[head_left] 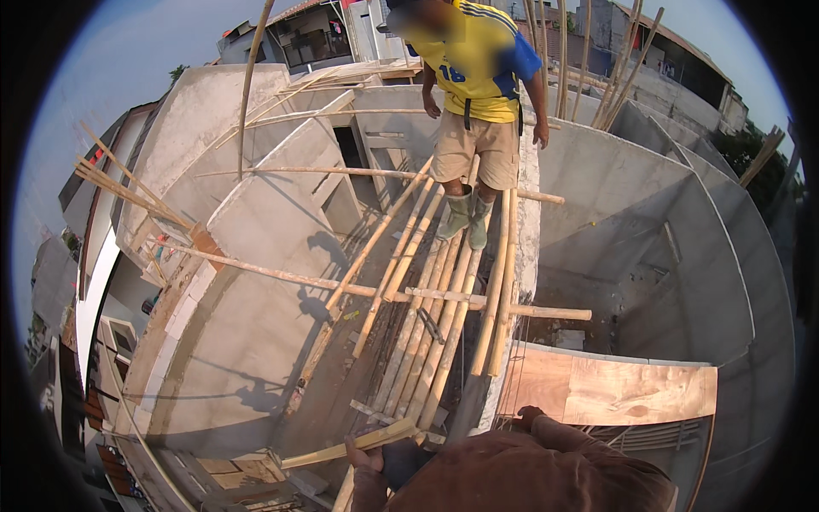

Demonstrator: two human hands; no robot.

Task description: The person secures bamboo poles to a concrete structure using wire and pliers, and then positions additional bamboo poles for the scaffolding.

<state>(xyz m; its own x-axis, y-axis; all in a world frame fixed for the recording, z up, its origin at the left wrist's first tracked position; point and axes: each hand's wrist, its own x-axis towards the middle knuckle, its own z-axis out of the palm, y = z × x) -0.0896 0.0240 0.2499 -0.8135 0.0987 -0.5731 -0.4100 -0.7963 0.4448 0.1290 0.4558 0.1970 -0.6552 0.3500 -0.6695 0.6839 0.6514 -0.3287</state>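
Note:
My left hand (pixel 365 456) is closed round a short yellowish wooden board (pixel 341 447), which lies level low in the view, its right end near the bamboo poles. Dark and partly shadowed, my right hand (pixel 529 416) is beside the top of the concrete wall, close to thin upright rods (pixel 514 380) and the near edge of a plywood sheet (pixel 610 388). Its fingers look bent, but whether they grip anything is hard to make out. Just ahead, several bamboo poles (pixel 426 328) lie side by side, leading away from me.
A person in a yellow and blue shirt (pixel 473 68) and rubber boots stands on the far poles. Cross poles (pixel 281 275) span the walls. Deep concrete-walled rooms (pixel 597 205) drop away on both sides. Upright poles (pixel 563 60) rise behind.

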